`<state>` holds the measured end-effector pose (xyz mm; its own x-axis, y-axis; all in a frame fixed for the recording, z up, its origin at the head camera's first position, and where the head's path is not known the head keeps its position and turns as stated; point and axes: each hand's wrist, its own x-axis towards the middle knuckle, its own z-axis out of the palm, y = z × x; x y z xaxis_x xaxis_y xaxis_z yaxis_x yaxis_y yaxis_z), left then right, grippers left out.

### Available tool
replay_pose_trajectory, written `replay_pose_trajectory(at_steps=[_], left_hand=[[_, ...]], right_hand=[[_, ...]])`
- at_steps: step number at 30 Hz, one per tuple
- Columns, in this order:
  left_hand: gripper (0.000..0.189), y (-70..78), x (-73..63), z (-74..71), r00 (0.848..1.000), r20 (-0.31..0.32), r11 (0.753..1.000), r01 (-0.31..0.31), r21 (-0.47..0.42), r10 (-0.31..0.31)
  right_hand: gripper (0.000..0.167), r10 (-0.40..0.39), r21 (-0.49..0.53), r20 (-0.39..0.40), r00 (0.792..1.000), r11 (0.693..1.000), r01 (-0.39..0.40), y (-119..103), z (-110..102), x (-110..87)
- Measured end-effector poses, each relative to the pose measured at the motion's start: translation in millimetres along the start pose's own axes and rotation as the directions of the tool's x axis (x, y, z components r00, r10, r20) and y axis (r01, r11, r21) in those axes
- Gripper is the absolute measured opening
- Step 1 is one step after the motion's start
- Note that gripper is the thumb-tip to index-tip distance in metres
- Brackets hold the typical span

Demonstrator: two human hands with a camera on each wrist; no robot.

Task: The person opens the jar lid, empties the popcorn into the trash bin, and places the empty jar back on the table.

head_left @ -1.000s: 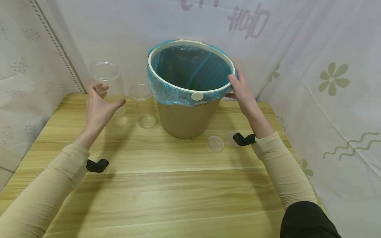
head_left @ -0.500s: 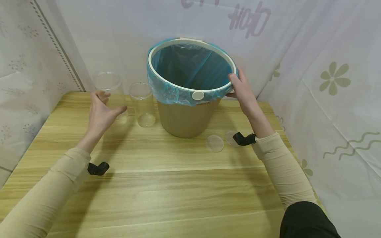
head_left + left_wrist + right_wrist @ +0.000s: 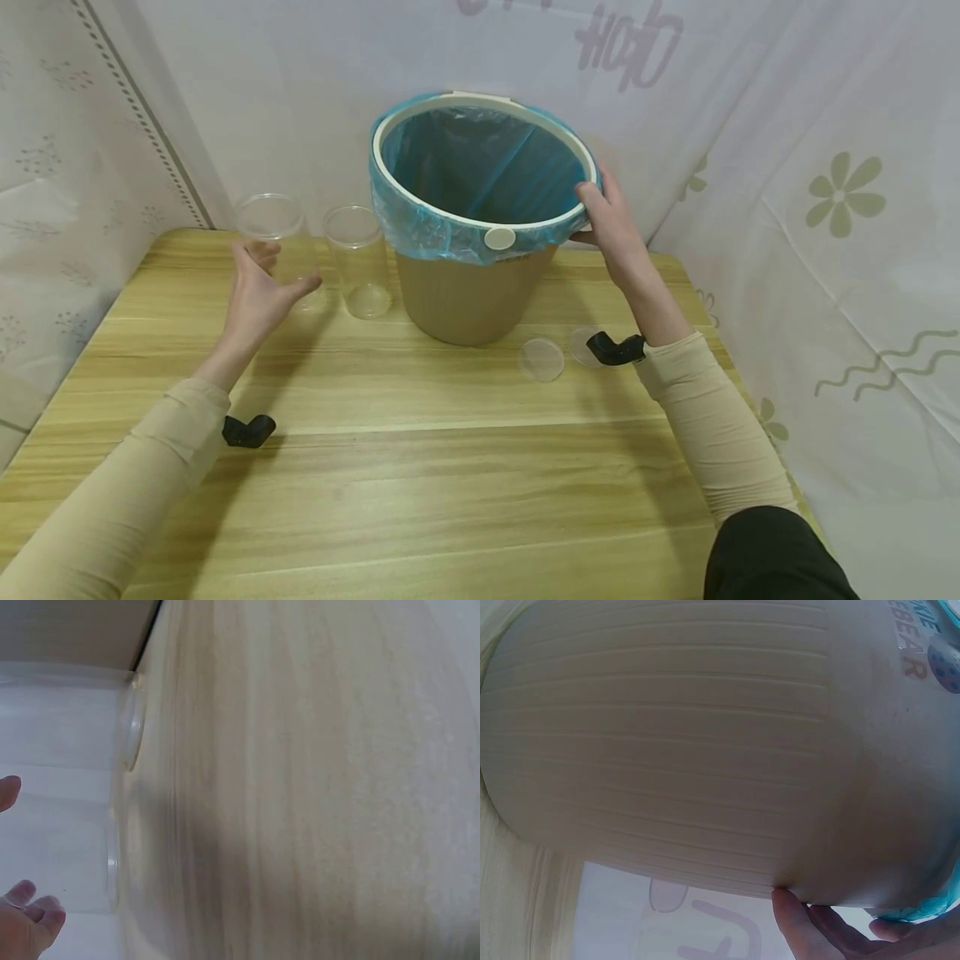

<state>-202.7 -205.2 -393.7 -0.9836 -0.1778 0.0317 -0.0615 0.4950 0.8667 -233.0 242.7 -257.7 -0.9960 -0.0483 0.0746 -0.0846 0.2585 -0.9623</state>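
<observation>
My left hand (image 3: 258,287) grips a clear plastic cylindrical jar (image 3: 272,217), thumb on one side and curled fingers on the other. The left wrist view shows the jar (image 3: 52,847) upright with its base at or close to the tabletop; contact is hard to tell. A second clear jar (image 3: 356,267) stands just right of it. My right hand (image 3: 611,221) holds the rim of a beige trash can (image 3: 472,296), lined with a blue plastic bag (image 3: 420,221). Its thumb lies on the rim and the fingers reach behind, touching the side in the right wrist view.
Two clear round discs, like lids, lie right of the can: one disc (image 3: 542,360) in view, another disc (image 3: 583,345) partly hidden by the black wrist mount (image 3: 615,348). Patterned white cloth (image 3: 322,100) hangs behind the wooden table (image 3: 420,500).
My left hand has lowered the jar towards the tabletop, shifting slightly right and nearer to me. The right hand keeps its hold on the trash can, which stays put.
</observation>
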Motion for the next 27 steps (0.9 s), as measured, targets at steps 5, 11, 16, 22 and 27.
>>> replay_pose_trajectory(at_steps=[5,11,16,22,27], left_hand=[[0.099,-2.9,-0.1,2.3,1.0,-0.004,1.0,-0.005,-0.009,0.005],[0.096,-10.0,-2.4,4.1,1.0,-0.008,1.0,-0.021,-0.02,0.021],[0.098,-14.2,-4.1,3.7,0.999,-0.003,0.999,-0.034,-0.015,0.034],[0.106,-14.0,-3.9,2.0,1.0,0.017,1.0,-0.012,-0.006,0.012],[0.115,-15.2,-3.2,2.6,1.0,0.013,1.0,0.005,0.001,-0.005]], right_hand=[[0.062,-0.007,0.012,0.0,1.0,1.0,0.007,1,-1,0.5],[0.06,-0.004,0.026,-0.01,1.0,1.0,0.004,1,1,1.2],[0.06,-0.007,0.022,-0.024,1.0,1.0,0.008,0,2,0.1],[0.061,0.002,-0.006,-0.049,0.999,1.0,-0.002,1,3,-2.4],[0.06,0.006,-0.004,-0.047,0.999,1.0,-0.006,1,3,-3.1]])
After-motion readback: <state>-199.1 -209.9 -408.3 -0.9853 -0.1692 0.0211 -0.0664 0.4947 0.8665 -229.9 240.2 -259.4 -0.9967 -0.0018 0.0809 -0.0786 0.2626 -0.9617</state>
